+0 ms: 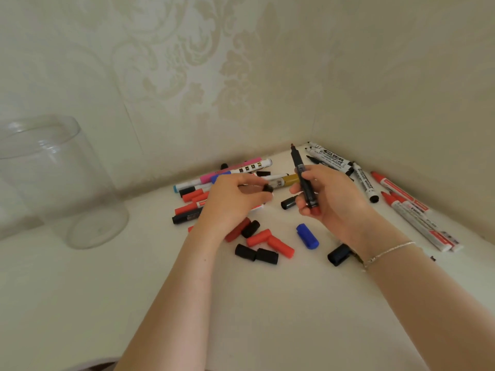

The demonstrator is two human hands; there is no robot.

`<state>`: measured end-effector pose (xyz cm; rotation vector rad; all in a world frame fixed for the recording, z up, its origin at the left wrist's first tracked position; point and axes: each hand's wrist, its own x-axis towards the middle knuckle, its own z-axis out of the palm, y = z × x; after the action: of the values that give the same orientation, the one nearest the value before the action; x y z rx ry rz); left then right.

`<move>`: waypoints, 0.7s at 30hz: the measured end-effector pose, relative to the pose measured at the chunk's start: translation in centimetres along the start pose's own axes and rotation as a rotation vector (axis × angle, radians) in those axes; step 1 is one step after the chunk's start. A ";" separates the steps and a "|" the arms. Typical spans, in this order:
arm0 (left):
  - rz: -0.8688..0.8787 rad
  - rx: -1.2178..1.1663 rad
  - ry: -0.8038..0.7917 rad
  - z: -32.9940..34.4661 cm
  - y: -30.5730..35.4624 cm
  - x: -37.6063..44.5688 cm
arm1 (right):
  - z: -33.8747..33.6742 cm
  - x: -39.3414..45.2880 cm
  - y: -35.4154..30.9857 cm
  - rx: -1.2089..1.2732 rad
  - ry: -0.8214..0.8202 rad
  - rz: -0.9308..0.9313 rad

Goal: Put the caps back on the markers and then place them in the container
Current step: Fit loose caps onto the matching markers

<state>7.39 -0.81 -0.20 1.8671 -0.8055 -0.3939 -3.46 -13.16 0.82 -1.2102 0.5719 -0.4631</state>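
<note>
Clear plastic, ribbed near its rim, forms the tall round container (57,180) standing at the left of a smooth white table (80,303) set against pale, damask-patterned wallpaper (187,62). At centre, a person's right hand (329,196) grips a slim dark marker (304,178) upright, fingers and thumb curled round the lower barrel, its uncapped tip pointing up and away toward the corner. The left hand (233,196) pinches a small black cap (267,188) between thumb and fingertips, held just left of the marker and not touching it. A thin silver bracelet (388,251) circles the right wrist. Loose caps lie on the table beneath the hands: a blue cap (307,236), two red caps (270,242) touching end to end, and a pair of black caps (256,253) side by side. Behind the hands lies a jumble of markers, among them a pink marker (230,168); white-barrelled markers (332,158) lie along the right wall, and red-capped markers (417,220) rest further right, well apart from the container.
</note>
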 end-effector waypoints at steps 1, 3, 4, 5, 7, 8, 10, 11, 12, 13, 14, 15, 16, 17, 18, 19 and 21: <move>0.003 0.123 -0.041 0.0 0.0 -0.1 | 0.0 0.1 0.1 -0.001 0.003 -0.006; 0.028 0.384 -0.138 0.3 0.2 -0.2 | 0.1 0.4 0.5 0.005 0.007 -0.013; 0.038 0.472 -0.179 0.5 0.2 -0.2 | 0.2 0.5 0.8 0.006 0.005 -0.018; 0.042 0.521 -0.209 0.7 0.2 -0.2 | 0.3 0.5 1.0 -0.002 0.002 -0.025; 0.040 0.534 -0.215 0.5 0.1 -0.3 | 0.5 0.4 1.2 -0.024 -0.010 -0.042; 0.028 0.511 -0.198 0.0 0.2 -0.4 | 0.7 0.3 1.3 -0.030 -0.021 -0.046; -0.025 0.497 -0.186 -1.6 0.4 -0.6 | 0.9 0.1 1.3 -0.039 -0.047 -0.044; -0.063 0.532 -0.211 -2.5 0.5 -0.7 | 0.9 0.1 1.3 -0.046 -0.058 -0.041; -0.103 0.582 -0.250 -3.2 0.6 -0.8 | 1.0 0.1 1.2 -0.052 -0.067 -0.038; -0.139 0.631 -0.288 -3.6 0.7 -0.9 | 1.1 0.2 1.2 -0.055 -0.072 -0.034; -0.168 0.671 -0.312 -3.8 0.7 -1.0 | 1.1 0.2 1.1 -0.058 -0.076 -0.030; -0.189 0.703 -0.324 -3.9 0.7 -1.1 | 1.2 0.3 1.0 -0.064 -0.080 -0.027; -0.202 0.726 -0.323 -3.7 0.7 -1.1 | 1.2 0.3 1.0 -0.072 -0.088 -0.025; -0.207 0.744 -0.318 -3.6 0.7 -1.2 | 1.3 0.2 0.9 -0.080 -0.099 -0.023; -0.210 0.763 -0.314 -3.4 0.7 -1.2 | 1.3 0.2 0.9 -0.090 -0.111 -0.022; -0.212 0.784 -0.308 -3.2 0.5 -1.1 | 1.3 0.1 0.9 -0.102 -0.121 -0.022; -0.216 0.819 -0.300 -2.9 0.2 -1.1 | 1.2 -0.1 0.8 -0.135 -0.132 -0.031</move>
<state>8.25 1.81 1.15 2.7155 -1.0703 -0.5376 -2.80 -12.00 0.34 -1.3690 0.4772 -0.3718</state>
